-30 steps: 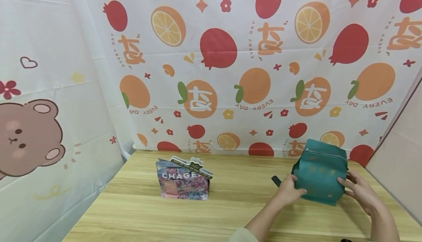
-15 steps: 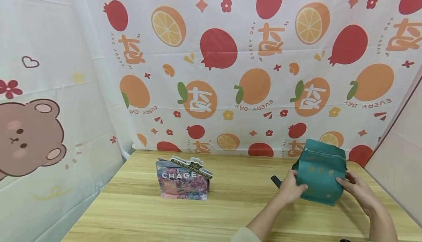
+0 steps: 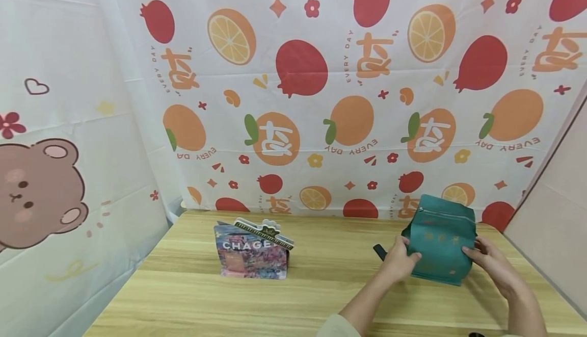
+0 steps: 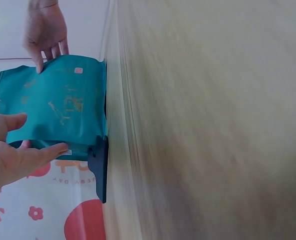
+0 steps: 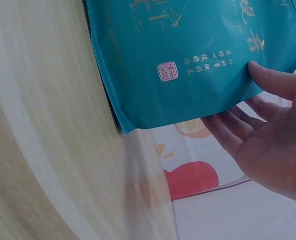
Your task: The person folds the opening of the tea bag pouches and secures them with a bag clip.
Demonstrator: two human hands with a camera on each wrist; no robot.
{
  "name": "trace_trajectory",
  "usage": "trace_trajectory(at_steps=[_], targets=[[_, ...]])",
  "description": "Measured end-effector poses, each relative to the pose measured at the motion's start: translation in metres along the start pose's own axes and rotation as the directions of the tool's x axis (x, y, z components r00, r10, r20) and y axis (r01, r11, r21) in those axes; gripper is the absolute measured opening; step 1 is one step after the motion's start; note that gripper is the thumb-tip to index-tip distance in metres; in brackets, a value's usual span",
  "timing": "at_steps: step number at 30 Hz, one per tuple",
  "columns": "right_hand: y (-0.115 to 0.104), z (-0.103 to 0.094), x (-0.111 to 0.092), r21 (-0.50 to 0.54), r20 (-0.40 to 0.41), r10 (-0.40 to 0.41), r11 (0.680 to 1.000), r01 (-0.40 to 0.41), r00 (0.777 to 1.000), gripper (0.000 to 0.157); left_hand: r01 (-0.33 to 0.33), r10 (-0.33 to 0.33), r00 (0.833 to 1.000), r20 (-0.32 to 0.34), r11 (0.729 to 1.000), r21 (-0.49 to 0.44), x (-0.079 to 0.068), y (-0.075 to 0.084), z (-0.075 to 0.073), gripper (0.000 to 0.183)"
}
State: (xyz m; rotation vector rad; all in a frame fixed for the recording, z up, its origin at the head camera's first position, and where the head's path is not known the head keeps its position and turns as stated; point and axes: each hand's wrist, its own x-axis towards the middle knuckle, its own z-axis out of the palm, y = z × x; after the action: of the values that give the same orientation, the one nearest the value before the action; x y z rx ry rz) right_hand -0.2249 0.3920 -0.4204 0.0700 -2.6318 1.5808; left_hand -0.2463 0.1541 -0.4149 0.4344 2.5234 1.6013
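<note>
A teal pouch (image 3: 442, 248) with gold lettering and a strip across its top stands on the wooden table's right part. My left hand (image 3: 398, 261) holds its left side, thumb on the front and fingers along the side fold. On the other side, my right hand (image 3: 495, 268) grips the pouch, its thumb pressing the front; the right wrist view shows its fingers (image 5: 233, 127) at the side edge, partly behind it. By the pouch's lower left, a dark flat strip (image 3: 379, 252) sticks out; the left wrist view shows this strip (image 4: 100, 172) beside the base, partly hidden.
A colourful pouch (image 3: 252, 260) lettered "CHAGE" stands left on the table (image 3: 220, 304), with a large patterned clip (image 3: 263, 232) slanting across its top. Behind hangs a fruit-print cloth (image 3: 302, 67). A small dark thing (image 3: 476, 335) shows at the bottom edge.
The whole head view shifts slightly left. Both hands keep holding the teal pouch in nearly the same place; the patterned clip and colourful pouch stay put.
</note>
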Motion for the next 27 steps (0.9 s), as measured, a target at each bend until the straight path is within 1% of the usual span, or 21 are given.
trace_trajectory(at_steps=[5, 11, 15, 18, 23, 25, 27], targets=[[-0.005, 0.003, 0.000, -0.036, 0.019, 0.017, 0.999, -0.017, 1.000, 0.067, -0.017, 0.016, 1.000, -0.019, 1.000, -0.025, 0.000, -0.003, -0.003, 0.027], [-0.008, 0.007, 0.000, -0.036, 0.026, -0.001, 0.999, 0.002, 1.000, 0.068, -0.039, 0.037, 0.998, -0.042, 0.998, -0.045, 0.000, -0.007, -0.005, 0.023], [-0.010, 0.010, 0.001, -0.036, 0.023, -0.008, 0.999, 0.009, 1.000, 0.068, -0.051, 0.049, 0.998, -0.043, 0.997, -0.055, -0.002, -0.007, -0.010, 0.022], [-0.011, 0.012, 0.002, -0.049, 0.022, -0.008, 0.999, 0.010, 1.000, 0.066, -0.077, 0.074, 0.996, -0.056, 0.996, -0.052, -0.002, -0.007, -0.014, 0.017], [-0.013, 0.018, 0.002, -0.057, 0.022, -0.022, 0.998, 0.023, 1.000, 0.063, -0.112, 0.107, 0.992, -0.073, 0.992, -0.063, 0.000, -0.012, -0.020, 0.008], [-0.015, 0.020, 0.002, -0.063, 0.023, -0.023, 0.998, 0.025, 0.999, 0.063, -0.109, 0.103, 0.993, -0.065, 0.990, -0.085, 0.001, -0.014, -0.022, 0.005], [-0.017, 0.021, 0.003, -0.068, 0.032, -0.022, 0.997, 0.024, 0.999, 0.062, -0.112, 0.107, 0.992, -0.065, 0.990, -0.086, 0.001, -0.015, -0.025, 0.004]])
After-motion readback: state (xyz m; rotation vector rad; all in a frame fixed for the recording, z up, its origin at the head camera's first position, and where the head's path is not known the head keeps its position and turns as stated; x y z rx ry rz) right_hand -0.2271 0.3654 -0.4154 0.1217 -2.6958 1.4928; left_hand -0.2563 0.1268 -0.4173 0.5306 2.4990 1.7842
